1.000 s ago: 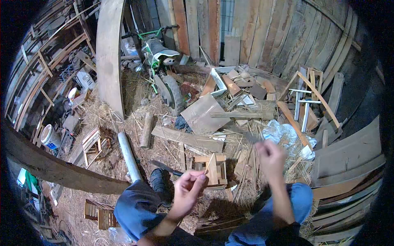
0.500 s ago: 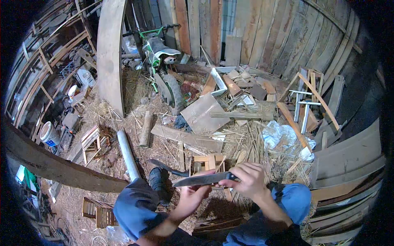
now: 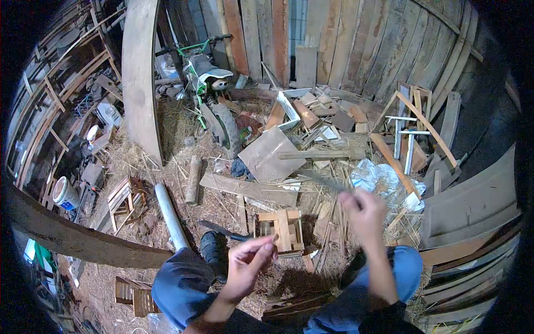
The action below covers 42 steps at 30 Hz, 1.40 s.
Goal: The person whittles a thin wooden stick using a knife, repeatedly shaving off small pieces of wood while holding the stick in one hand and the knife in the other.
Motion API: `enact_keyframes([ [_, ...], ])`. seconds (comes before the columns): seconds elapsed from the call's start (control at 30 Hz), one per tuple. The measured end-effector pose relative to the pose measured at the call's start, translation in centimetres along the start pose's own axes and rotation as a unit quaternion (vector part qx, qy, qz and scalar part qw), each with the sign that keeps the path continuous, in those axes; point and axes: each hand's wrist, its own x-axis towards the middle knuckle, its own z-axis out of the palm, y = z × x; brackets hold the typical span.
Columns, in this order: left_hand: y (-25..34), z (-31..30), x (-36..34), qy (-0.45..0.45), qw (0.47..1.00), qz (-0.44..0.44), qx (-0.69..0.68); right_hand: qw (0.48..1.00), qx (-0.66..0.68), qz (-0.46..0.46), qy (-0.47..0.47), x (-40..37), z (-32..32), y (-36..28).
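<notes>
My right hand (image 3: 364, 214) is wrapped round the handle of a knife (image 3: 321, 181), held up with its blade pointing left; motion blurs both. My left hand (image 3: 253, 261) is closed in a pinch, thumb against fingers, over my lap; whatever may be in it is too small to make out. Just beyond it stands a small wooden slatted frame (image 3: 283, 229) on the straw. A dark long blade with a black handle (image 3: 222, 229) lies to the left of that frame, near my boot (image 3: 211, 250).
A curved plank (image 3: 83, 234) crosses the left foreground. A pale pole (image 3: 171, 217) and a short log (image 3: 193, 181) lie ahead. Scrap boards (image 3: 272, 153), split sticks and a plastic sheet (image 3: 375, 177) cover the straw. Stacked boards (image 3: 467, 200) stand right; a motorbike (image 3: 208, 83) stands behind.
My right hand has lifted the knife up and away to the right, off my left hand. A thin stick by my left hand no longer shows. The view has shifted slightly.
</notes>
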Motion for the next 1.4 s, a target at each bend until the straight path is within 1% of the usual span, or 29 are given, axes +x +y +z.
enact_keyframes([
  [0.03, 0.2, 0.1, -0.3, -0.002, 1.0, 0.0, -0.002, 0.999, -0.012, 0.013, 0.05, 0.9, -1.0, 1.5],
  [0.07, 0.5, 0.2, -0.5, 0.001, 1.0, -0.027, 0.007, 0.994, -0.024, 0.027, 0.101, 1.4, -1.6, 2.3],
  [0.1, 0.5, 0.1, -0.5, 0.005, 0.998, -0.052, 0.015, 0.994, -0.026, 0.025, 0.104, 1.2, -1.7, 2.1],
  [0.17, 0.0, -0.3, -0.1, 0.002, 0.999, -0.037, -0.005, 0.994, 0.02, -0.043, 0.096, -0.1, -1.9, 1.6],
  [0.2, -0.2, -0.5, 0.1, 0.009, 0.999, -0.042, -0.028, 0.999, 0.003, -0.048, 0.024, -0.9, -1.8, 1.1],
  [0.23, -0.2, -0.7, 0.1, 0.014, 0.997, -0.05, -0.048, 0.998, 0.006, -0.051, 0.021, -1.3, -1.2, 0.3],
  [0.3, -0.3, -0.2, -0.1, 0.028, 0.995, -0.071, -0.067, 0.988, 0.038, -0.14, -0.048, -2.6, 0.2, -1.6],
  [0.33, -0.6, 0.0, -0.1, 0.01, 0.997, -0.051, -0.055, 0.989, 0.039, -0.136, -0.048, -3.1, 0.9, -2.3],
  [0.37, -0.7, 0.3, 0.0, -0.008, 0.999, -0.028, -0.045, 0.98, 0.049, -0.187, -0.04, -3.4, 1.8, -2.9],
  [0.4, -0.3, 0.6, -0.1, -0.002, 0.997, -0.07, -0.032, 0.969, 0.059, -0.24, -0.032, -3.6, 2.3, -3.5],
  [0.43, -0.5, 0.7, -0.1, -0.002, 0.997, -0.069, -0.032, 0.968, 0.059, -0.241, -0.033, -3.6, 2.3, -4.2],
  [0.5, -1.0, 0.9, 0.0, -0.027, 0.998, -0.051, -0.02, 0.965, 0.068, -0.236, -0.088, -3.4, 1.9, -5.4],
  [0.57, -0.6, 1.7, 0.2, -0.029, 0.998, -0.052, -0.005, 0.964, 0.073, -0.241, -0.08, -3.2, 2.3, -5.6],
  [0.63, -0.3, 2.3, 0.4, 0.008, 0.999, -0.026, 0.038, 0.958, 0.084, -0.271, -0.042, -2.8, 2.5, -5.5],
  [0.77, -0.8, 2.1, 0.4, -0.015, 0.999, -0.029, 0.012, 0.96, 0.081, -0.267, -0.033, -2.6, 2.1, -5.1],
  [0.83, -1.0, 1.8, 0.3, -0.021, 0.998, -0.062, 0.021, 0.962, 0.084, -0.25, -0.066, -2.5, 1.7, -4.5],
  [0.87, -1.1, 1.6, 0.3, -0.022, 0.997, -0.064, 0.021, 0.963, 0.084, -0.248, -0.066, -2.5, 1.5, -4.2],
  [0.97, -0.7, 1.4, 0.6, -0.041, 0.996, -0.072, 0.032, 0.968, 0.052, -0.244, -0.041, -2.1, 1.1, -2.9],
  [1.03, -0.1, 2.3, 1.0, 0.03, 0.996, -0.083, 0.025, 0.974, 0.035, -0.221, -0.025, -1.9, 0.8, -1.8],
  [1.07, 0.4, 2.0, 1.2, 0.009, 0.996, -0.083, 0.016, 0.996, 0.041, -0.079, -0.009, -1.4, 0.6, -0.7],
  [1.1, 0.5, 1.9, 0.9, 0.01, 0.996, -0.082, 0.015, 0.997, 0.045, 0.065, 0.008, -0.7, 0.1, 0.6],
  [1.17, 0.5, 1.8, 0.3, -0.019, 0.998, -0.001, 0.068, 0.994, -0.005, 0.101, 0.049, 1.0, -2.0, 2.7],
  [1.2, 0.0, 1.7, 0.4, -0.012, 0.998, 0.006, 0.057, 0.994, -0.008, 0.1, 0.053, 0.7, -2.2, 2.5],
  [1.23, -0.2, 1.5, 0.7, -0.012, 0.999, 0.01, 0.052, 0.996, 0.004, 0.054, 0.064, 0.1, -2.3, 2.3],
  [1.27, -0.4, 1.1, 0.9, -0.001, 0.999, -0.027, 0.033, 0.997, 0.017, 0.006, 0.072, -0.7, -2.3, 2.0],
  [1.3, -0.7, 0.7, 1.1, 0.011, 0.998, -0.064, 0.014, 1.0, 0.006, -0.012, 0.028, -1.6, -2.0, 1.3],
  [1.33, -1.2, 0.3, 1.3, -0.014, 0.998, -0.051, 0.018, 0.999, 0.014, -0.045, -0.004, -2.5, -1.2, 1.1],
  [1.37, -1.3, 0.3, 1.2, -0.011, 0.998, -0.05, 0.021, 0.996, 0.023, -0.074, -0.036, -3.2, -0.2, 0.9],
  [1.4, -1.3, 0.5, 1.1, -0.011, 0.997, -0.062, 0.045, 0.992, 0.06, -0.106, -0.033, -3.6, 0.5, -0.2],
])
